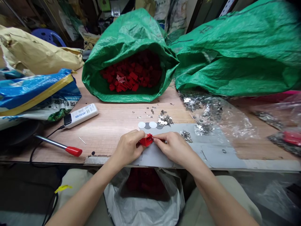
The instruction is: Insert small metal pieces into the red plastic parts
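A small red plastic part (146,140), hollow and box-like, is gripped by my left hand (129,146) above the grey mat (156,157). My right hand (175,147) pinches a tiny shiny metal piece (152,138) against the red part's right side; its exact shape is too small to tell. Just beyond my hands lies a loose pile of small metal pieces (165,119), beside a row of white and grey discs (153,125). Another little heap of metal pieces (186,136) rests on the mat to the right of my right hand.
A green sack (131,34) full of red parts (131,77) opens toward me; a second green sack (235,53) lies right. Clear bags (211,116) spill metal pieces. Left are a white device (81,115) and a red-handled lever (73,151). A grey sack (145,213) hangs open below the edge.
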`<state>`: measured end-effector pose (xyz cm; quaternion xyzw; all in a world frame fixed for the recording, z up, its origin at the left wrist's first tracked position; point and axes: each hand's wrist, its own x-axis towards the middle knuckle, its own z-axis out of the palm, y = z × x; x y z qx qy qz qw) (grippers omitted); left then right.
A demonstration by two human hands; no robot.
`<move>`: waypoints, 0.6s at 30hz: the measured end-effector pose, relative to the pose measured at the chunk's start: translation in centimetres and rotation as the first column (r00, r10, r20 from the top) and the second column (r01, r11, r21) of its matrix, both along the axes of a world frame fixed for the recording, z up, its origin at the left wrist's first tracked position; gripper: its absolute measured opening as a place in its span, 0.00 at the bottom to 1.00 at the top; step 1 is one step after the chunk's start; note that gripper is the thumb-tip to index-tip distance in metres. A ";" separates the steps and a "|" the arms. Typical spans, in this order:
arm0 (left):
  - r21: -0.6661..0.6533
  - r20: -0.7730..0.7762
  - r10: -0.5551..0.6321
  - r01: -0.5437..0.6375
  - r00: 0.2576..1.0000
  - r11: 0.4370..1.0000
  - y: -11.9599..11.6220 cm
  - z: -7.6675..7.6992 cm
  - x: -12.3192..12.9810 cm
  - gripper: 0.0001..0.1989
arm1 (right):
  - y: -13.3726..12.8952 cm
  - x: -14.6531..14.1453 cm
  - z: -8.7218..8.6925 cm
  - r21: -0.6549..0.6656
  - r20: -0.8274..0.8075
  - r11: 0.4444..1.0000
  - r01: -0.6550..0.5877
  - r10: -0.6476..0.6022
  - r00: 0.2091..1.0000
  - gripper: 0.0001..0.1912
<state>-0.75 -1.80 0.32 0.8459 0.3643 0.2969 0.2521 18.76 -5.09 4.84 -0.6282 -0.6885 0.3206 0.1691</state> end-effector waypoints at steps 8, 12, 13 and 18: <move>0.025 0.032 0.013 -0.014 0.999 1.000 0.3 -0.3 0.5 0.04 | 0.7 0.9 -0.8 -0.073 -0.130 0.997 -0.009 -0.001 0.991 0.17; 0.087 0.025 0.033 -0.035 0.999 0.996 0.7 -0.6 0.9 0.09 | 2.0 1.9 -2.5 -0.249 -0.272 0.968 -0.026 -0.044 0.961 0.23; 0.103 0.009 0.040 -0.041 0.999 0.994 0.9 -0.8 1.1 0.10 | 2.5 2.1 -3.0 -0.251 -0.297 0.967 -0.035 -0.042 0.954 0.24; 0.168 -0.057 0.087 -0.076 0.995 0.983 2.7 -2.0 1.9 0.21 | 4.2 2.5 -5.2 -0.221 -0.334 0.974 0.049 -0.123 0.935 0.25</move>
